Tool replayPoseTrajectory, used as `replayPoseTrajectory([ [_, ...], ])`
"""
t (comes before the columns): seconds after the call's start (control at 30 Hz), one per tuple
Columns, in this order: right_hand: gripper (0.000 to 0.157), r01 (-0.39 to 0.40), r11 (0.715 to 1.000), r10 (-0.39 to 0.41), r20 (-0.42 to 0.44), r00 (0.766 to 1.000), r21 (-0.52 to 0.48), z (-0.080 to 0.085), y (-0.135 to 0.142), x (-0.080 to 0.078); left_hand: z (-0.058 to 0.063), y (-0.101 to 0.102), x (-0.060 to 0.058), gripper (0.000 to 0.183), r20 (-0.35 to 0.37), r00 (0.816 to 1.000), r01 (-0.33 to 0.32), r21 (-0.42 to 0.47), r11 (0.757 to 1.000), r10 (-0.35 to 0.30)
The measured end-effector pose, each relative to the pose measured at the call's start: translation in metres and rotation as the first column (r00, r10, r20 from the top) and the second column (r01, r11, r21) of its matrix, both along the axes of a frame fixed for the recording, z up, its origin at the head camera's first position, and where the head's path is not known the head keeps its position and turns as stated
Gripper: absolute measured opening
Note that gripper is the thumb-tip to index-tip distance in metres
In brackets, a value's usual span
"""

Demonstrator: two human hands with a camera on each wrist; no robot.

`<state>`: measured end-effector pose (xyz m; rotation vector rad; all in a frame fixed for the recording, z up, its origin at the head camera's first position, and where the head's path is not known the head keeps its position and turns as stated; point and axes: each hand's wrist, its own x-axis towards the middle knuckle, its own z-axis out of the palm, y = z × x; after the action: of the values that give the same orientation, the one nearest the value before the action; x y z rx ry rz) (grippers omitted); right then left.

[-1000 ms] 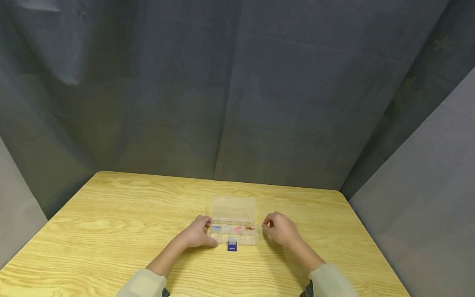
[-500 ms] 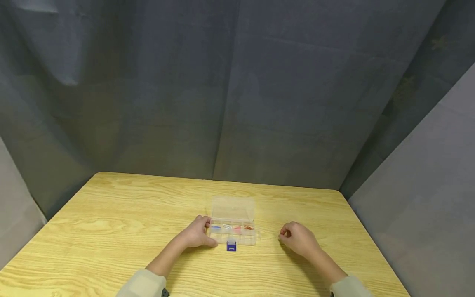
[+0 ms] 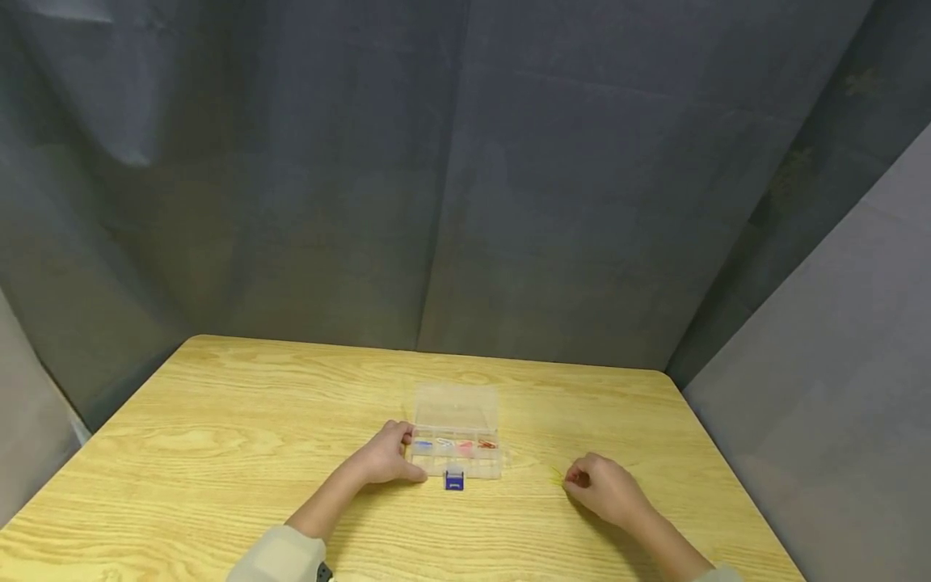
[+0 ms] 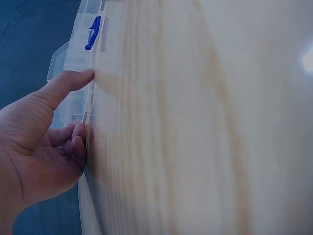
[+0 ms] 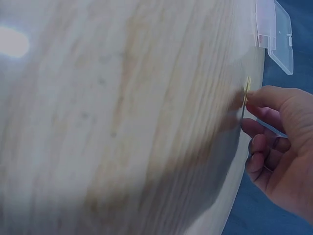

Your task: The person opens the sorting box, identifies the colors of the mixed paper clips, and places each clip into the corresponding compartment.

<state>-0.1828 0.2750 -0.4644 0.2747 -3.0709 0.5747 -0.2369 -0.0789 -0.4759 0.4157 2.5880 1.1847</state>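
Observation:
A clear plastic compartment box (image 3: 478, 470) lies on the table with its lid (image 3: 455, 404) tipped back. In its back row are blue (image 3: 423, 444), white (image 3: 444, 444), pink (image 3: 465, 445) and red paper clips (image 3: 486, 444). My left hand (image 3: 383, 457) grips the box's left end, thumb at the front edge and fingers around the side. To the right of the box, my right hand (image 3: 607, 487) is down at the tabletop. Its thumb and forefinger pinch thin yellow paper clips (image 5: 247, 87); how many is hard to tell.
A blue latch (image 3: 454, 481) hangs at the front of the box. The wood-grain table (image 3: 254, 428) spreads around both hands. Dark curtains (image 3: 465, 202) stand behind it, and a grey panel (image 3: 836, 339) is on the right.
My right hand has moved from the box's right end rightward and toward me, to the tabletop. Yellow paper clips now show at its fingertips. The left hand and box have stayed put.

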Motion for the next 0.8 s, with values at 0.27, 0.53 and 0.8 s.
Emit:
replayPoseTrajectory([
  [0.27, 0.006, 0.000, 1.000, 0.000, -0.021, 1.000, 0.017, -0.003, -0.002, -0.001, 0.000, 0.000, 0.001, 0.071, 0.004, 1.000, 0.008, 0.006, 1.000, -0.008],
  [0.53, 0.006, 0.014, 0.999, -0.011, -0.052, 0.999, 0.043, -0.004, -0.008, -0.002, -0.002, 0.000, 0.000, 0.071, 0.011, 1.000, 0.012, 0.009, 1.000, -0.012],
  [0.8, 0.009, 0.022, 0.999, -0.020, -0.068, 0.997, 0.039, -0.003, -0.015, -0.003, -0.002, -0.001, -0.001, 0.071, 0.009, 1.000, 0.011, 0.014, 1.000, -0.011],
])
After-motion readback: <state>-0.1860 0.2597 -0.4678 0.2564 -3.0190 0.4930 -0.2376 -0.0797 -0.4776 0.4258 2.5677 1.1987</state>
